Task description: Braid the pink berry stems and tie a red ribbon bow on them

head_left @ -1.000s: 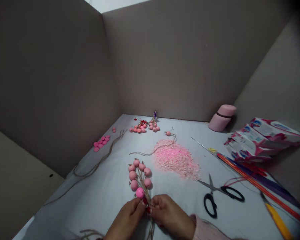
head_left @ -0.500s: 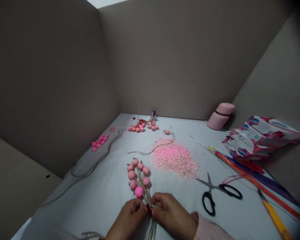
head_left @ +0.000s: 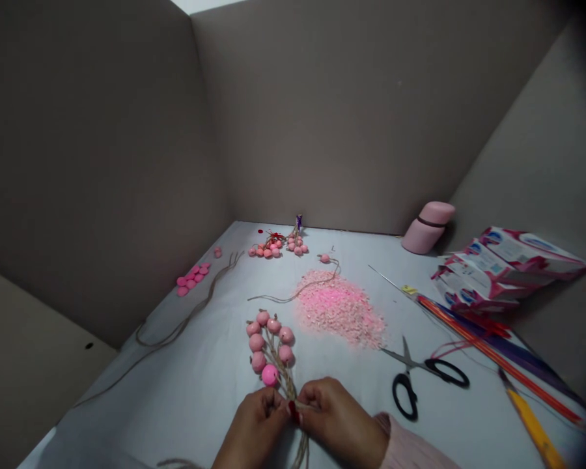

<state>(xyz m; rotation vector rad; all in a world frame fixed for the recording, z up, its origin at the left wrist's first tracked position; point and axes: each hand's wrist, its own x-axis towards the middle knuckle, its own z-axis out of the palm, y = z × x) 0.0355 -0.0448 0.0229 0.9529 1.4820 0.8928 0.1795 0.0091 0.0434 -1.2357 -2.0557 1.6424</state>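
Note:
At the table's near edge, a bunch of pink beads (head_left: 256, 342) on twine stems (head_left: 284, 378) lies with its beads pointing away from me. One bead (head_left: 270, 374) is a brighter pink than the others. My left hand (head_left: 258, 420) pinches the gathered twine from the left, fingers closed. My right hand (head_left: 336, 417) is closed on the same twine from the right, a short strand showing between its thumb and fingers. The fingertips of both hands meet over the stems and hide the gathering point. Loose twine ends (head_left: 301, 451) hang below toward me.
Right of the hands lie open black-handled scissors (head_left: 409, 374), a yellow cutter (head_left: 532, 420) and coloured strips (head_left: 498, 355). Pink granules (head_left: 339, 306) are heaped mid-table. Finished-looking bead bunches (head_left: 273, 247), a pink bottle (head_left: 427, 228) and printed packets (head_left: 502, 267) stand farther back. Loose twine (head_left: 190, 319) runs leftward.
Both hands stay on the twine, the fingertips having shifted only slightly closer together. The whole view has moved a little; the beads rest as before.

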